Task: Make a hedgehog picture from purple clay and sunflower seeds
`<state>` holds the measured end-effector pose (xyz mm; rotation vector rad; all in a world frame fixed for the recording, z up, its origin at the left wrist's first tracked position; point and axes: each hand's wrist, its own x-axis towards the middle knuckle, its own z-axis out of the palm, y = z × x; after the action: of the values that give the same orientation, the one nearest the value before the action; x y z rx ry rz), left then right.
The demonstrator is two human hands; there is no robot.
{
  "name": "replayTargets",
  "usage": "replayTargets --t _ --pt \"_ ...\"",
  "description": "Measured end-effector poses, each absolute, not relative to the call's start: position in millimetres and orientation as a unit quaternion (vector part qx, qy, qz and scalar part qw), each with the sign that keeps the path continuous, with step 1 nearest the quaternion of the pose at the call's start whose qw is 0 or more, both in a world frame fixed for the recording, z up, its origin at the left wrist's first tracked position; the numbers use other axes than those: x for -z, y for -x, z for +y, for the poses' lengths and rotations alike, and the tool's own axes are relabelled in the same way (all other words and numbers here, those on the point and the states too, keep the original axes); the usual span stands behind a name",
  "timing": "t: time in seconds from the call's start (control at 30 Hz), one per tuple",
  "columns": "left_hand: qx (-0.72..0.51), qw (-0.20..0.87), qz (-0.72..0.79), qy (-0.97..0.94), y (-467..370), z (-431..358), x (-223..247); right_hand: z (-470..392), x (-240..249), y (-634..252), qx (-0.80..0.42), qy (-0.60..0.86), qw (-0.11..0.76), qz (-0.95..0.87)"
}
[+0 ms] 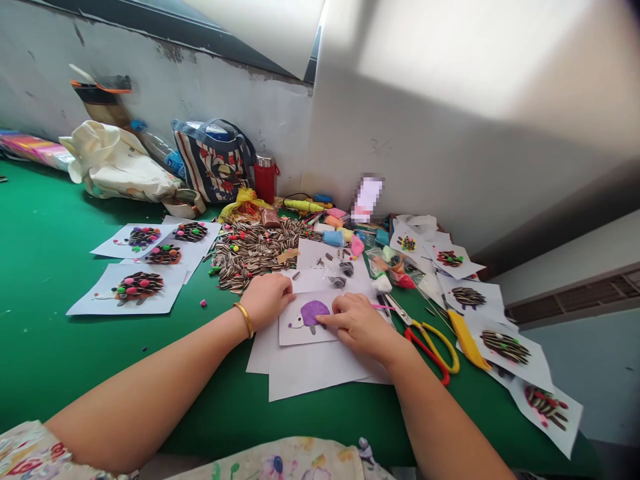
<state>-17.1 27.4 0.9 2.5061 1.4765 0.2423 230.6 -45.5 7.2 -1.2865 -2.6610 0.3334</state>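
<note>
A small white paper [291,333] lies on top of larger white sheets, carrying a hedgehog shape of flat purple clay [314,312] with grey feet and a drawn snout. My left hand [267,300], with a gold bangle at the wrist, has its fingers bent together at the paper's upper left edge, gripping it there as far as I can see. My right hand [364,327] presses its outstretched index finger onto the clay's lower right part. Its other fingers are curled loosely, holding nothing. Striped sunflower seeds [255,248] are heaped just beyond my left hand.
Scissors [435,350] with red and yellow handles lie right of my right hand, beside a yellow craft knife [470,343]. Finished seed hedgehog cards [135,285] lie left and right. Clay packets, a red flask [265,179] and bags line the wall.
</note>
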Motion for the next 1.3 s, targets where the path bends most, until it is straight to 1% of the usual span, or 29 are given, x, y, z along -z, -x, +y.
replayTargets --t 0.13,0.3,0.5,0.63,0.97,1.3 --pt "-0.084 0.110 0.500 -0.855 17.5 27.2 0.1 -45.9 -6.8 -227.7 -0.113 0.423 0.099 -0.893" --pt "-0.092 0.112 0.498 -0.855 17.9 27.5 1.8 -45.3 -3.2 -224.4 -0.109 0.422 0.088 -0.896" --pt "-0.092 0.112 0.497 -0.856 17.0 28.1 2.4 -45.0 -3.2 -215.3 -0.097 0.420 0.107 -0.896" --pt "-0.087 0.109 0.499 -0.855 16.8 27.8 1.6 -45.2 0.1 -208.0 -0.087 0.417 0.099 -0.899" --pt "-0.085 0.106 0.498 -0.857 16.4 27.5 1.0 -43.3 5.5 -206.1 -0.064 0.448 0.107 -0.885" --pt "-0.085 0.104 0.498 -0.857 17.2 27.5 1.2 -42.9 3.8 -214.2 -0.087 0.449 0.104 -0.883"
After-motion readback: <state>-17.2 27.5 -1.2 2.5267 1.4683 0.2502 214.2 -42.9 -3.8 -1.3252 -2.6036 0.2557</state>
